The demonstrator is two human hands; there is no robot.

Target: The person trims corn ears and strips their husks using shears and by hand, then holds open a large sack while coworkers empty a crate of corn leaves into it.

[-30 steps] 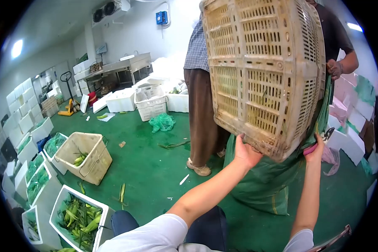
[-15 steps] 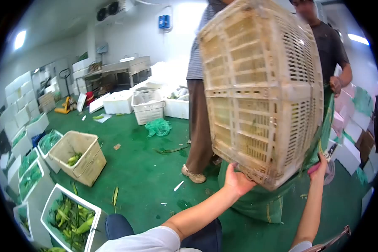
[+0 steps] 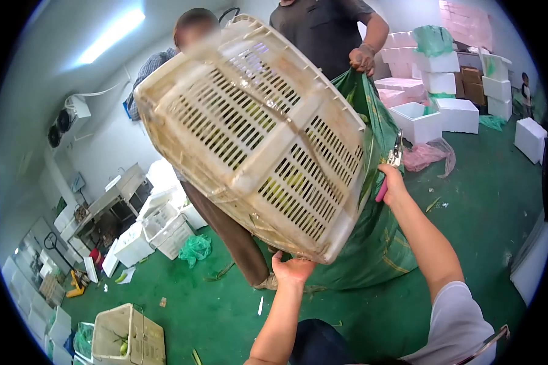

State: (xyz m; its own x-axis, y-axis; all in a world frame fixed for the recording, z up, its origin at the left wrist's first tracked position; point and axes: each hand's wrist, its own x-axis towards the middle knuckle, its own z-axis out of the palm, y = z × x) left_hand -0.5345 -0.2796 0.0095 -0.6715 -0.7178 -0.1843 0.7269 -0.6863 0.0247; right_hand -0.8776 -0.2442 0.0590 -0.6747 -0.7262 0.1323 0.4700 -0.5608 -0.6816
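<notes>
A dirty cream plastic crate [image 3: 249, 146] with slotted sides is tipped over toward a green woven sack [image 3: 377, 237], and pale green produce shows through its slots. My left hand [image 3: 293, 269] grips the crate's lower corner from below, thumb up and fingers partly hidden. In my right hand [image 3: 393, 182] are pruning shears [image 3: 396, 152] with a pink handle, blades pointing up beside the sack's edge. Whether those fingers also pinch the sack, I cannot tell. A co-worker's hand [image 3: 363, 59] grasps the sack's top. Behind the crate stands another person, whose hands are mostly hidden.
Another cream crate [image 3: 128, 334] with a little green produce stands at lower left. White foam boxes [image 3: 456, 115] are stacked at back right, near a pink plastic bag [image 3: 429, 155]. Green netting [image 3: 195, 249] and scraps lie on the green floor [image 3: 219, 304].
The crate has tilted further over toward the sack, its slotted side now facing me. My view has turned right and tilted. Both hands keep their holds.
</notes>
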